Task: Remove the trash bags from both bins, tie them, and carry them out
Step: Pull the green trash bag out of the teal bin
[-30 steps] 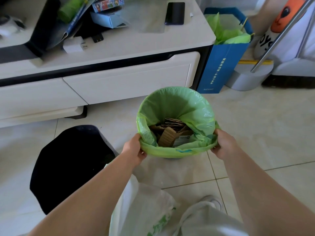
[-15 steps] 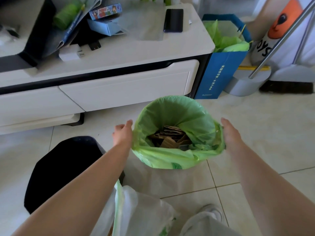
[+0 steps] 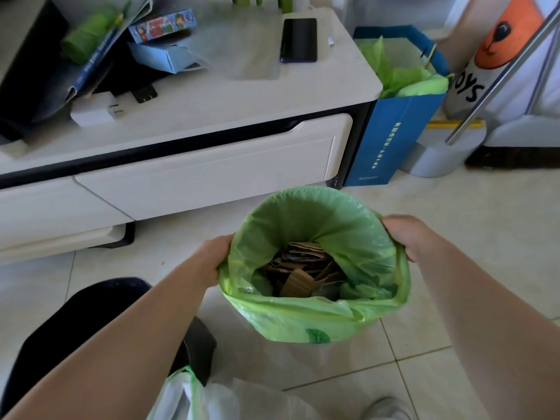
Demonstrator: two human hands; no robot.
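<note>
Trash bag [image 3: 318,316]: thin green plastic film, translucent and crinkled, with a faint sheen along the folds; the cardboard scraps [image 3: 298,283] inside are brown and matt, and some show corrugated ribbing. White bag [image 3: 172,398] at the bottom edge: similar thin film, semi-clear and wrinkled, beside a black bin [image 3: 91,310] whose wall looks dull and matt. Floor [image 3: 485,231]: pale glazed tile, smooth, low gloss, thin grout lines; surface [image 3: 212,98] top white, smooth, satin; phone [image 3: 299,39] on it glossy black; blue gift bag [image 3: 391,137] matt paper; slanted tube [image 3: 497,84] brushed metal.
</note>
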